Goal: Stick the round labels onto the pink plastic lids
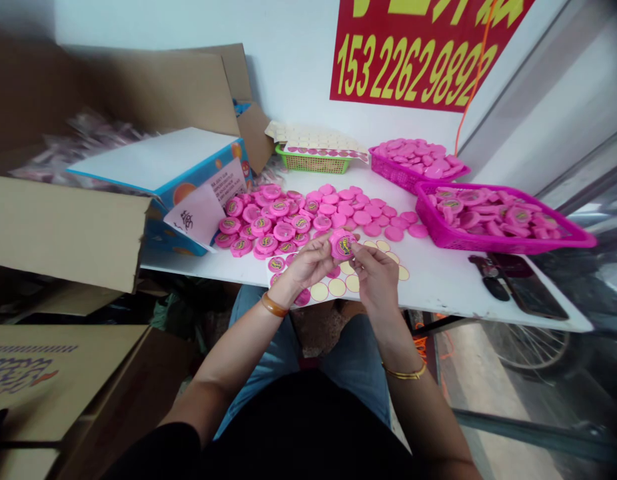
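Observation:
My left hand [308, 263] and my right hand [376, 273] meet over the front of the white table [438, 280], both pinching one round pink case [343, 245] with a yellow label on its face. Under my hands lies a sticker sheet [338, 285] with round pale yellow spots. Just beyond sits a heap of labelled pink cases [268, 223], and to its right a spread of plain pink cases [368, 213].
A pink basket [493, 217] of labelled cases stands at the right, another pink basket [413, 160] behind it, a green basket [313, 160] with sticker sheets at the back. A blue box [163, 167] and open cartons [63, 227] crowd the left. A phone [528, 287] lies front right.

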Tool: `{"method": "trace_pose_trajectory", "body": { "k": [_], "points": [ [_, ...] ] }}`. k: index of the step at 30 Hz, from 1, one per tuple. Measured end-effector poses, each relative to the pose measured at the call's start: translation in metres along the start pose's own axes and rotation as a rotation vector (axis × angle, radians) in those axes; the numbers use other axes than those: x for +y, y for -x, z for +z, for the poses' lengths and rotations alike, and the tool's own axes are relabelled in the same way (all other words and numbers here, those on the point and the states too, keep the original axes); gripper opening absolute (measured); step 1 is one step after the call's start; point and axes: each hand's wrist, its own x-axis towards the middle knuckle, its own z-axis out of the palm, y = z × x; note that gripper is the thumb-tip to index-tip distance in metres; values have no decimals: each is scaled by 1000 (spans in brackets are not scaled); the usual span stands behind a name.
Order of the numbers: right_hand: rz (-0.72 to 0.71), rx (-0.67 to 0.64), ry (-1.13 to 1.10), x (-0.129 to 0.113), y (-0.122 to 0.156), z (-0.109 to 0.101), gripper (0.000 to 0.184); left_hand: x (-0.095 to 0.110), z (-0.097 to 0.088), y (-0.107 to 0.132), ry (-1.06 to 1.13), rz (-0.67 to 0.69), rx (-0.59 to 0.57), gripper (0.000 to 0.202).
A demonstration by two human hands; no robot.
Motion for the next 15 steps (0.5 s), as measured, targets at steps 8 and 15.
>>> {"method": "trace_pose_trajectory", "body": {
  "k": [8,15],
  "points": [
    [-26,10,14,3,-1,0,16,0,1,1,49,8,41,21],
    [-68,7,38,5,1,2,13,2,5,3,78,-3,47,21]
  ]
}}
